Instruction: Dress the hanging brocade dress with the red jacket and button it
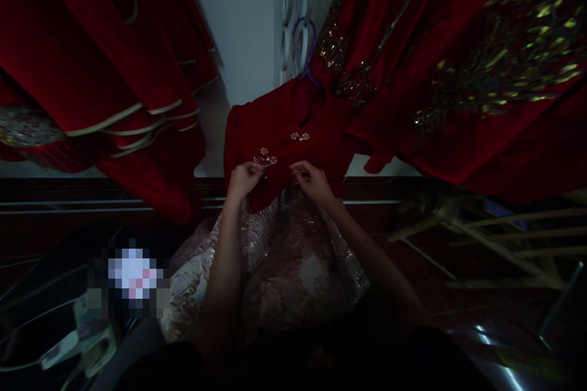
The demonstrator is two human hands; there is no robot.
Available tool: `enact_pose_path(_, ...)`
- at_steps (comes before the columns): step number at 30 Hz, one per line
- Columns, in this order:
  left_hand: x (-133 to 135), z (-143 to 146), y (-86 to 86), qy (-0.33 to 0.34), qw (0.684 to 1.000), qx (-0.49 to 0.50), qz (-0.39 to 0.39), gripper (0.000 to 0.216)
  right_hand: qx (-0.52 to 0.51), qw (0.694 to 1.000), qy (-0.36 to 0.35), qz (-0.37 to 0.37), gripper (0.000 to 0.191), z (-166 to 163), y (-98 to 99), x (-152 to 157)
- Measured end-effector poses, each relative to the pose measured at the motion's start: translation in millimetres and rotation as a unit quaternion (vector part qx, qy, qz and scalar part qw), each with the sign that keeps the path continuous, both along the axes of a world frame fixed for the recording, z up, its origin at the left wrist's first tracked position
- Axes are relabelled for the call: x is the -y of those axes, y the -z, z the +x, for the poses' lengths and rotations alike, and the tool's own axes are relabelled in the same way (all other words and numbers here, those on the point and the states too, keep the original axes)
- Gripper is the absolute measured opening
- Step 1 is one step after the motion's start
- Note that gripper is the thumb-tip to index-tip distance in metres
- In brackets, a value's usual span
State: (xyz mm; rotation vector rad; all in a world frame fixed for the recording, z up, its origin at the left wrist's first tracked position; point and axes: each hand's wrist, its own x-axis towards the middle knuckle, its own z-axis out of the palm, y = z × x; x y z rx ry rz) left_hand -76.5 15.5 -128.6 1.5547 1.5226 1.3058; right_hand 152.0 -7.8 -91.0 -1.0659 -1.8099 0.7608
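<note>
A dark red jacket hangs on a purple hanger in front of me, over a pale pink brocade skirt. Two pearl-and-bead clasps show on its front, one higher up and one lower left. My left hand is closed, pinching the jacket's front edge just below the lower clasp. My right hand is closed too, gripping the opposite front edge a little to the right. Both forearms reach up from the bottom of the view.
Red velvet garments with cream piping hang at the left. Red garments with gold embroidery hang at the right. White hangers line a pale wall. Wooden stand legs stand on the dark floor at right. Pale objects lie at lower left.
</note>
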Motion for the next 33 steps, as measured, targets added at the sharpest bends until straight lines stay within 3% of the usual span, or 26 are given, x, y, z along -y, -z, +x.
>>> enact_pose_path(5,2.5,-4.2,5.6,-0.014,0.997,-0.040,-0.063,0.018,0.056,0.998,0.036,-0.010,0.021,30.2,26.9,10.8)
enact_pose_path(11,4.7,21.0,-1.1,-0.079,0.977,-0.160,-0.120,0.029,0.100,0.990,0.094,0.018,0.033,16.4,37.2,3.5)
enact_pose_path(15,10.0,28.5,-8.5,-0.115,0.965,-0.202,-0.119,0.025,0.130,0.985,0.109,-0.017,0.021,13.6,40.8,4.2)
enact_pose_path(19,11.5,28.6,-11.2,-0.135,0.964,-0.189,-0.126,0.017,0.159,0.982,0.098,0.020,0.015,16.9,44.0,3.4)
enact_pose_path(22,10.9,25.8,-10.2,-0.139,0.969,-0.172,-0.115,0.019,0.128,0.988,0.083,0.023,0.015,17.8,43.8,2.1)
enact_pose_path(29,15.1,10.1,-16.0,-0.134,0.968,-0.197,-0.072,0.013,-0.011,0.993,0.093,-0.070,0.025,16.4,36.4,0.8)
enact_pose_path(33,18.9,15.1,-21.0,-0.023,0.986,-0.132,-0.097,0.017,-0.064,0.991,0.015,-0.120,0.030,-4.9,36.1,8.1)
